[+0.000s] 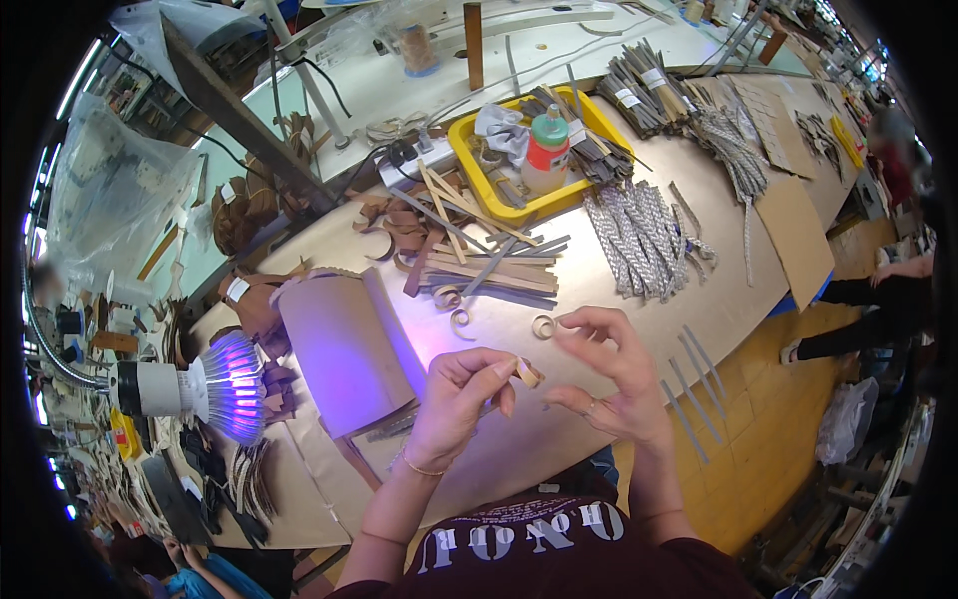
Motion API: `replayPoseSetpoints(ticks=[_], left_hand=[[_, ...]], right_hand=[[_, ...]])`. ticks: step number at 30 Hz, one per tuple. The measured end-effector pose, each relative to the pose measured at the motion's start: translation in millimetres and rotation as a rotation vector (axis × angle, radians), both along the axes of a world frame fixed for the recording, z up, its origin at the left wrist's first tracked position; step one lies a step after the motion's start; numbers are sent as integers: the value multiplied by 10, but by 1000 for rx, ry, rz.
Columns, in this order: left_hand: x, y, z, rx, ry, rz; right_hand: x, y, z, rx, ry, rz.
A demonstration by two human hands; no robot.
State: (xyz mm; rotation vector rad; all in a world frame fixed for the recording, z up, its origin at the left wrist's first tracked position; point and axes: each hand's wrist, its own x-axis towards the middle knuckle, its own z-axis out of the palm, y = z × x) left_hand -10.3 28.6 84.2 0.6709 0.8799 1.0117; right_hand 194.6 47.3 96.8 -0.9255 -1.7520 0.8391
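overhead, a long pale surface (499, 439) runs across a crowded workshop, littered with offcuts. the left hand (461, 394) pinches a small curled tan strip (529, 372) between thumb and fingers, just above the surface near its front edge. the right hand (604, 374) hovers just beside it, fingers loosely spread and holding nothing. two more curls (544, 325) lie just beyond. further back sit a pile of flat strips (489, 270), a bundle of braided silver cords (639, 240) and a yellow tray (469, 165) with a bottle (547, 150). at left a lamp (235, 387) casts violet light over a cardboard sheet (339, 349). yellowish floor (768, 419) shows at right.
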Motion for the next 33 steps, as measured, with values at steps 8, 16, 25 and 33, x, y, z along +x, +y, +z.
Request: replayPoseSetpoints(ticks=[8,16,25,33], left_hand=[[148,-64,-71,-102,-196,-68],[236,-76,-154,-152,-212,-39],[54,94,-323,-432,-519,233],[-393,113,-416,-223,-454,379]], right_hand=[[25,-50,-139,158,11,40],[59,-89,-155,234,-87,-14],[363,-255,-43,-103,712,323],[1604,-731,148,118,854,-376]])
